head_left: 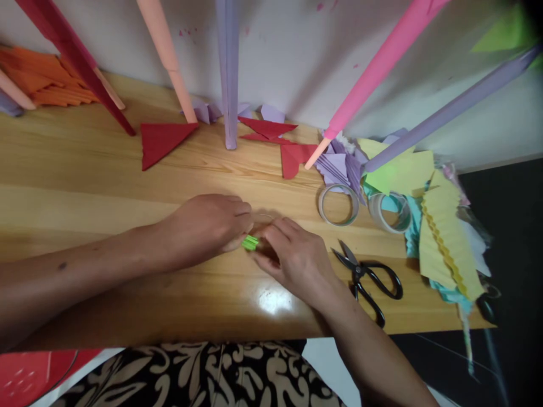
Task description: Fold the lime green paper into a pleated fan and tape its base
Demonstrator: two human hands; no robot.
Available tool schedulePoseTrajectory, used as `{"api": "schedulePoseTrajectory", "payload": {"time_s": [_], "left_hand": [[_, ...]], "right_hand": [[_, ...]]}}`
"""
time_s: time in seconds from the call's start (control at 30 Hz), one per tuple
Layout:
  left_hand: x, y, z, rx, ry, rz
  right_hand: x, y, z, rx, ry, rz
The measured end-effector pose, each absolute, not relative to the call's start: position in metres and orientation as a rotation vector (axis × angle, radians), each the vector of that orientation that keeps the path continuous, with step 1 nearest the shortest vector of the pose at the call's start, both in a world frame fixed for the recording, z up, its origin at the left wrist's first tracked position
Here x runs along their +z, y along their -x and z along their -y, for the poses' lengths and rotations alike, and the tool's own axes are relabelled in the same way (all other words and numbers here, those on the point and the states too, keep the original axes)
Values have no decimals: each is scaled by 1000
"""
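A small piece of bright green folded paper pokes out from the fingers of my left hand, which is closed on it over the middle of the wooden table. My right hand is just to the right, its fingers curled towards the paper. A thin pale line, perhaps thread or a strip of clear tape, arcs between the two hands; what my right fingertips pinch is hidden. Black-handled scissors lie partly spread beside my right wrist.
Two tape rolls sit beyond the scissors. Red paper scraps and pleated purple paper lie along the wall. Rolled paper tubes lean there. Yellow paper is piled right. Pleated orange paper lies far left.
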State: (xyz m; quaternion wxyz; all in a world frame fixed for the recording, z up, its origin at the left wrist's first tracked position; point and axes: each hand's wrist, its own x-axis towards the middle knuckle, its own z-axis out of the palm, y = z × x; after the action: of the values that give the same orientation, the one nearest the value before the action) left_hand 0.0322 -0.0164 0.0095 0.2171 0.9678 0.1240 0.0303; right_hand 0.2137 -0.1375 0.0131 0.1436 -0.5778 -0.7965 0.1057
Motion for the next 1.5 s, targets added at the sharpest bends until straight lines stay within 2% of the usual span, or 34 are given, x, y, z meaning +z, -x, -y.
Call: {"api": "schedulePoseTrajectory", "payload": {"time_s": [0.2, 0.37, 0.6, 0.7, 1.5], "left_hand": [[23, -32, 4, 54, -2335, -478], [25, -30, -1, -14, -2090, -412], [21, -33, 7, 15, -1891, -510], [21, -34, 7, -7, -1865, -472], [17, -35, -3, -92, -1772, -510]], "right_hand": [[12, -219, 134, 239, 1618, 2314], [15, -223, 136, 289, 1544, 2140], [18, -221, 138, 981, 1510, 1558], [15, -219, 137, 1095, 1485, 1390], [14, -216, 135, 1022, 1496, 1487]]}}
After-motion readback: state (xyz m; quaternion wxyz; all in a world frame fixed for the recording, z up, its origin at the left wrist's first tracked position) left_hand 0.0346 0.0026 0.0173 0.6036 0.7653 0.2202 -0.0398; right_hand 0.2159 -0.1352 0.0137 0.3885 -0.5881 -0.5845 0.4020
